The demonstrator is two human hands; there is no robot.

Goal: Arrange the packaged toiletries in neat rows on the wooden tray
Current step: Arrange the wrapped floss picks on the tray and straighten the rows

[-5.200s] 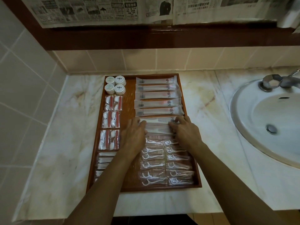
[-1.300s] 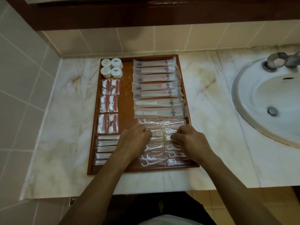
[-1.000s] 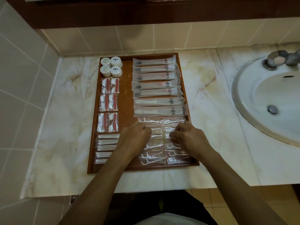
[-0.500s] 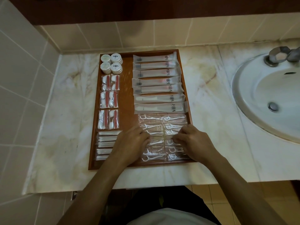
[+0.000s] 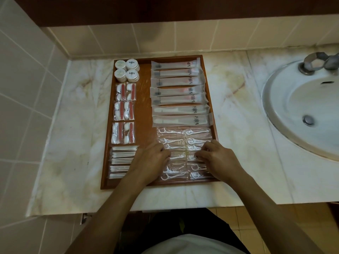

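Vs half a second back: both hands about the same spot on the floss-pick packets, view shifted slightly, top floss rows a bit more exposed; layout otherwise unchanged.

Nearest: left hand [image 5: 150, 160] palm down, fingers curled, fingertips on the left column of floss-pick packets [image 5: 173, 156]; pinching or only pressing, cannot tell. Right hand [image 5: 218, 158] likewise, fingers bent onto the right column, tips touching a mid-row packet; grip unclear. Packets in two columns at the near right of wooden tray [image 5: 104, 173], some rows under the hands, two full rows clear beyond the fingertips, one or two nearer the tray's front edge.

Left of left hand: cotton swab packs [image 5: 122, 160] stacked in a near-left column, right ends hidden by the wrist. Beyond: three pairs of red-and-white sachets [image 5: 124, 114]. Far left corner: four round white containers [image 5: 127, 70], contents unreadable. Far right: seven long frosted sleeves [image 5: 178, 92] in a row stack, contents blurred, logos illegible.

Tray on marble counter [image 5: 238, 107], near the tiled back wall. Sink [image 5: 302, 110] to the right, cut off at frame edge, faucet [image 5: 319, 63] partly cropped.
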